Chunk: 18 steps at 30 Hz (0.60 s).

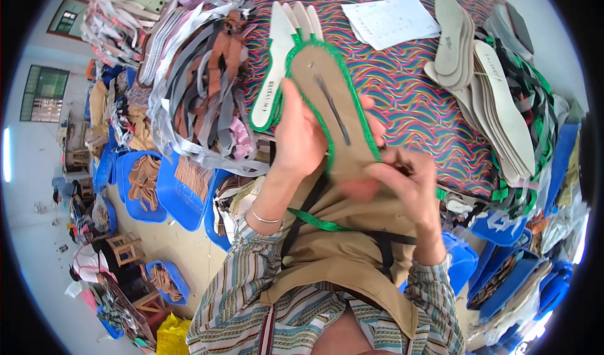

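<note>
Head: your left fingers (291,98) and right fingers (394,177) clamp one tan insole (345,111)
Edged: visible sides, green trim (340,57)
Unedged: white insoles (505,111)

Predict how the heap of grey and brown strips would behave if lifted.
The strips would probably droop, since they lie in loose curves. They may tangle, as many overlap. Each is likely light, being thin and narrow.

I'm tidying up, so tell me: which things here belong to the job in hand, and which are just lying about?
Likely the job: held insole, green strip, edged insoles, perhaps plain insoles.

Seemingly lying about: papers, yellow bag, wooden stool.
</note>
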Tool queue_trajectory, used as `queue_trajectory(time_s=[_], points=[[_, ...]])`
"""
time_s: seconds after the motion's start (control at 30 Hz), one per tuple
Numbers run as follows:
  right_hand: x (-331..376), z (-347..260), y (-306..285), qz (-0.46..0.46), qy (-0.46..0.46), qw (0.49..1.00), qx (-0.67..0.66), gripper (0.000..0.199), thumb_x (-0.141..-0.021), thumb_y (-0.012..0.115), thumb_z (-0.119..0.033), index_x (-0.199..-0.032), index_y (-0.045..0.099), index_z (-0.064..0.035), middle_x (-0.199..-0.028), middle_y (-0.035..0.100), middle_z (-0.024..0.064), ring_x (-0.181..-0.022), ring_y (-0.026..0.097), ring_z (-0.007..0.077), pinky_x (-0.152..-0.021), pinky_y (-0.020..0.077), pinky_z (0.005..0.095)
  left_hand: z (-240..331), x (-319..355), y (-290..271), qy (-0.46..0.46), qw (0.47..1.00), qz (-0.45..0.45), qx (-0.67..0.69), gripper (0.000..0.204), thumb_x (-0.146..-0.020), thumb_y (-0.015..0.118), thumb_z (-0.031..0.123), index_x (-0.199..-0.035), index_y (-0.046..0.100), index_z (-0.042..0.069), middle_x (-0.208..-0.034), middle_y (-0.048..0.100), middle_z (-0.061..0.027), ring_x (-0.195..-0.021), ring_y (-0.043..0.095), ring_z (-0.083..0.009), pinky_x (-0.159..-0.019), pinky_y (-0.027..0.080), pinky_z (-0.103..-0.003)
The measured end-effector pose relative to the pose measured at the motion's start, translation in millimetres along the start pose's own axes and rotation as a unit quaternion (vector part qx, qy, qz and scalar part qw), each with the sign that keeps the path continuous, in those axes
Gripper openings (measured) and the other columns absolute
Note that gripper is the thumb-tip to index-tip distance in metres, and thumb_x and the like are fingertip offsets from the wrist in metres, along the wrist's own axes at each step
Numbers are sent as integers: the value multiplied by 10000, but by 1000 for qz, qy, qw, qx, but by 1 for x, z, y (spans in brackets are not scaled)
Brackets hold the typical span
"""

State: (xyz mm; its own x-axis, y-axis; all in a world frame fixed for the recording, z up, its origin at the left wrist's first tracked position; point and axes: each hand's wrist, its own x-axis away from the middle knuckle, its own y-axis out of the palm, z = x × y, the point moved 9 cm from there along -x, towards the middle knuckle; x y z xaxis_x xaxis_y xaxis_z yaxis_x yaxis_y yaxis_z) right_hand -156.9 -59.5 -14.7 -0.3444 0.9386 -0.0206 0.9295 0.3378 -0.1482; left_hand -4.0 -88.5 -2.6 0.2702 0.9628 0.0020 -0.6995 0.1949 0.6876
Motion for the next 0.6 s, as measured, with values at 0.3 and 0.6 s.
queue_trajectory(time_s=[0.3,0.6], points=[[-9,-94,3,29,-338,854,395,228,-780,751,-50,-998,685,-53,-697,551,46,-565,529,170,-525,421,284,27,46,0,-102,930,-147,-321,667,-858,717,292,-1374,465,-47,-1306,581,-229,-1301,499,-323,-1090,386,-429],[-66,9,-38,181,-141,915,332,391,-808,740,-102,-1181,633,-57,-805,582,80,-672,579,244,-599,477,351,89,6,-72,130,712,174,-667,870,-680,790,137,-1433,376,1,-1307,563,-267,-1237,552,-323,-1051,410,-366]])
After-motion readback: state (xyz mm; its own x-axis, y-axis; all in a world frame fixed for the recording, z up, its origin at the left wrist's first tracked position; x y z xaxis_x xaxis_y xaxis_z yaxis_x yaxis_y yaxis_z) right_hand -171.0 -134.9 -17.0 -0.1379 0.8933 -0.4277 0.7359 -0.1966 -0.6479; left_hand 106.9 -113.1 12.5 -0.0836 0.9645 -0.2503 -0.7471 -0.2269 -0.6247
